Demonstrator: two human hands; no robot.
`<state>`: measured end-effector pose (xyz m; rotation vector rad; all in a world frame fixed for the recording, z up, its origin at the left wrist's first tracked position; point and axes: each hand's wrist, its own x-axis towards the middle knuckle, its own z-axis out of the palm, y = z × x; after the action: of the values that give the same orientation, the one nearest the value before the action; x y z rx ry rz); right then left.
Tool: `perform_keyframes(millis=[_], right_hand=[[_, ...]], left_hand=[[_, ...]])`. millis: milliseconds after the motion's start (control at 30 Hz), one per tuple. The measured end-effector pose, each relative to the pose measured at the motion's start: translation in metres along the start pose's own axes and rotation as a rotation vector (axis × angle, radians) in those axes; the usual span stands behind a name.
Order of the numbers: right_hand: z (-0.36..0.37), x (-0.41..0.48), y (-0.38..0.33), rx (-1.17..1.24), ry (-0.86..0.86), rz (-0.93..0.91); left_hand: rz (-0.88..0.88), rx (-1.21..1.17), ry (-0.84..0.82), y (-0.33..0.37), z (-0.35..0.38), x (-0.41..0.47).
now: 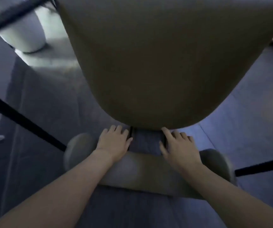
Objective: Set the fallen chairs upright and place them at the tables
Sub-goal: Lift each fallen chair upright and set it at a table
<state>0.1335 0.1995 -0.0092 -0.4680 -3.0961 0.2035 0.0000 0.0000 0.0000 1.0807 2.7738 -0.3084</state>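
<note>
As it stands: tan upholstered chair (165,63), seat at 12 o'clock.
Handling: judged stiff-framed, fairly heavy; take padded tan backrest (148,170), 6 o'clock.
Grip: left hand (114,142), right hand (179,147) rest there; clenched or not, cannot tell through blur.

left grip (114,142): palm down, fingers extended | right grip (178,145): same

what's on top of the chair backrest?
The left hand and right hand rest on the backrest, fingers pointing toward the seat. The hands hide whether the fingers curl over its far edge.
</note>
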Motion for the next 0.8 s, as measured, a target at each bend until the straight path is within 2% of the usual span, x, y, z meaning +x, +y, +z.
perform_keyframes(millis=[100, 167, 400, 533, 667, 800], right_hand=[[0.041, 0.003, 0.004, -0.003, -0.022, -0.005], [0.061, 0.005, 0.007, -0.014, -0.072, 0.015], [0.088, 0.011, 0.009, -0.126, -0.224, 0.06], [0.092, 0.012, 0.002, -0.164, -0.332, 0.09], [0.087, 0.011, 0.007, -0.133, -0.37, 0.135], [0.033, 0.006, 0.009, -0.134, -0.409, 0.089]], left_hand=[[-0.007, 0.06, -0.06, 0.005, 0.041, 0.012], [-0.017, 0.02, -0.137, 0.006, 0.061, 0.017], [0.006, 0.01, -0.32, 0.011, 0.091, 0.032], [0.028, 0.027, -0.333, 0.012, 0.09, 0.033], [0.045, -0.029, -0.383, 0.013, 0.083, 0.028], [0.058, -0.072, -0.408, 0.012, 0.036, 0.017]])
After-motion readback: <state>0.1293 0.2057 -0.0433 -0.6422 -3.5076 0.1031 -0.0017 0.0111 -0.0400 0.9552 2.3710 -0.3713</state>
